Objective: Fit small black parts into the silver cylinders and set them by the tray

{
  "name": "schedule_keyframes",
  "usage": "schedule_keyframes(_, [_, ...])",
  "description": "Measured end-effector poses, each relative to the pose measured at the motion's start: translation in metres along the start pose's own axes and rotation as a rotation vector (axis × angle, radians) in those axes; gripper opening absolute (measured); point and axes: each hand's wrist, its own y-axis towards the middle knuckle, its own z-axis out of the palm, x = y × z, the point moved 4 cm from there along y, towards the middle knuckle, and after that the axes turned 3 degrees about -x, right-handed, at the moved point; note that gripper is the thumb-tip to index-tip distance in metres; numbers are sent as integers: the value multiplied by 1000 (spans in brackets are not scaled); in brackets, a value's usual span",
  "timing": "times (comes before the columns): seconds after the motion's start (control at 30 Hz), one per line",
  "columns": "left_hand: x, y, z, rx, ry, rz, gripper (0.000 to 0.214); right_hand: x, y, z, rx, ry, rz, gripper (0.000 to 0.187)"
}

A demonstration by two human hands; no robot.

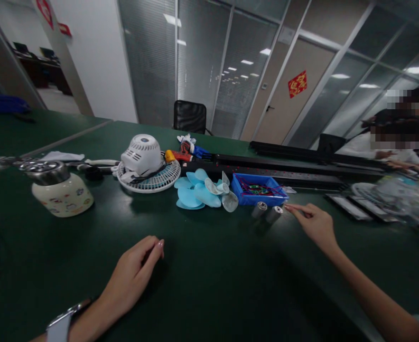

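My left hand (136,270) rests on the green table with its fingers curled in and the thumb against them; nothing shows in it. Farther out, my right hand (316,225) reaches in from the right, its fingertips pinched together. Whether something small is between them I cannot tell. Just left of those fingertips stand two silver metal cylinders, a nearer one (274,214) and another (259,210). Behind them a blue plastic tray (243,198) holds wires and small green parts. Light blue fan blades (195,190) and a greyish clear fan blade (229,201) lie left of the tray.
A white fan body with a grille (143,159) sits at the back left, near a cream jar (63,195) with a metal lid. Long black rails (283,166) cross the back. Flat panels (349,207) and clear plastic bags (405,197) lie right. A person (366,142) sits beyond.
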Motion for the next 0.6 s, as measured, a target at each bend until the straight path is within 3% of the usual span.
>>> schedule_keyframes(0.3, [2,-1,2,56,22,0,38,3,-2,15,107,36,44,69])
schedule_keyframes(0.4, [3,-2,2,58,22,0,38,4,2,13,85,18,41,66])
schedule_keyframes(0.6, [4,-2,4,81,42,-3,40,1,7,23,194,8,43,57])
